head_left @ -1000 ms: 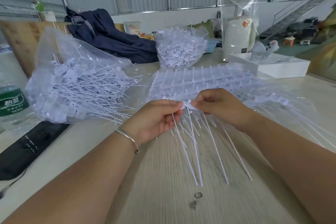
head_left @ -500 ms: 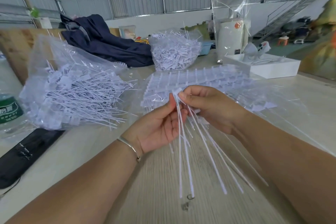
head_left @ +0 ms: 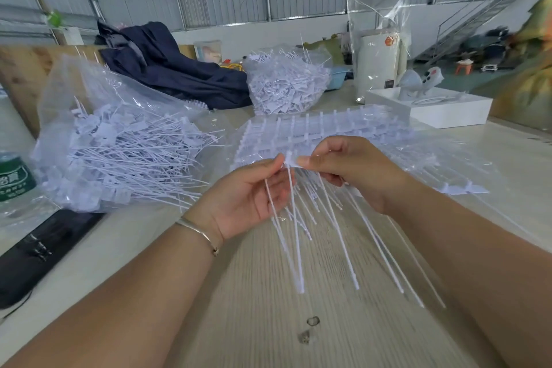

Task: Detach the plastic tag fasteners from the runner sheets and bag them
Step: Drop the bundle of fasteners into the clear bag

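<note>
Table (head_left: 268,323) w/ fastener bags (head_left: 119,152), runner sheets (head_left: 328,128), jacket (head_left: 179,75).

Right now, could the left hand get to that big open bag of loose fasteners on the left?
Probably yes. The bag of loose fasteners lies just left of the left hand, its mouth facing that hand, with only bare table between. But the hand is pinching a bunch of fasteners together with the right hand.

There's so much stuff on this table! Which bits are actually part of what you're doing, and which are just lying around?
Part of the job:
left hand
right hand
fasteners held between them
runner sheets
left bag of fasteners
far bag of fasteners

Just lying about:
jacket
bottle
black case
white box
</note>
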`<state>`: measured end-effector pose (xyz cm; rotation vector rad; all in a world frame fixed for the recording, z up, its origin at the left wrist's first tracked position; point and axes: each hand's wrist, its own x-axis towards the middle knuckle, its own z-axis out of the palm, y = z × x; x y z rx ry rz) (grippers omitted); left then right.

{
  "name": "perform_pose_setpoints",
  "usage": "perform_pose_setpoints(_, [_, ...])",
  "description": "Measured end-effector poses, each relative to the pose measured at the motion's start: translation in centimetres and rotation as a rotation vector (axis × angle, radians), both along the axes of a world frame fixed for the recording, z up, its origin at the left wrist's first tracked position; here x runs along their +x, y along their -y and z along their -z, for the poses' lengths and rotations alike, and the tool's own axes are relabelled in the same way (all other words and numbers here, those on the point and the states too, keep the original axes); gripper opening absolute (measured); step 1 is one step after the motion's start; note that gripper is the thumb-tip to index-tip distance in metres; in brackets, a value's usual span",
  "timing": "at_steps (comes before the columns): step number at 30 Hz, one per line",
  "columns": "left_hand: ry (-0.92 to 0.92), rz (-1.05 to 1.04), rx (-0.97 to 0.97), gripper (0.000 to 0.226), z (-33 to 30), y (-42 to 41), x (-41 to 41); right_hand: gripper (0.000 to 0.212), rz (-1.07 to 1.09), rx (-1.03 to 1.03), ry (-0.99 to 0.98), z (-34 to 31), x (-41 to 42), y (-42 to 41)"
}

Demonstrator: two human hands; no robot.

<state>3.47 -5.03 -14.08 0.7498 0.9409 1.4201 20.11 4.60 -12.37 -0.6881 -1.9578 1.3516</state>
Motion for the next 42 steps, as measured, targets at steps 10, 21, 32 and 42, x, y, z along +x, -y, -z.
perform_pose_setpoints(10, [-0.228, -0.089, -0.148, 0.027, 0.0, -0.4, -0.6, 0.011, 0.062, 0.011, -0.005, 0.1, 0.7, -0.9])
perform_pose_setpoints(21, [-1.364, -0.627, 0.037, 0.030, 0.8, -1.7, 1.8, 0.010, 0.118, 0.015, 0.139, 0.2, 0.2, -1.1])
perform_pose_setpoints(32, [-1.493, -0.848, -0.091, 0.031, 1.1, -1.1, -2.4, 0.017, 0.063, 0.037, 0.198, -1.1, 1.2, -0.9])
perform_pose_setpoints(42, [-0.727, -0.556, -0.026, 0.039, 1.0, -1.8, 1.1, 0.027, 0.071, 0.276, 0.170, 0.6, 0.4, -1.1])
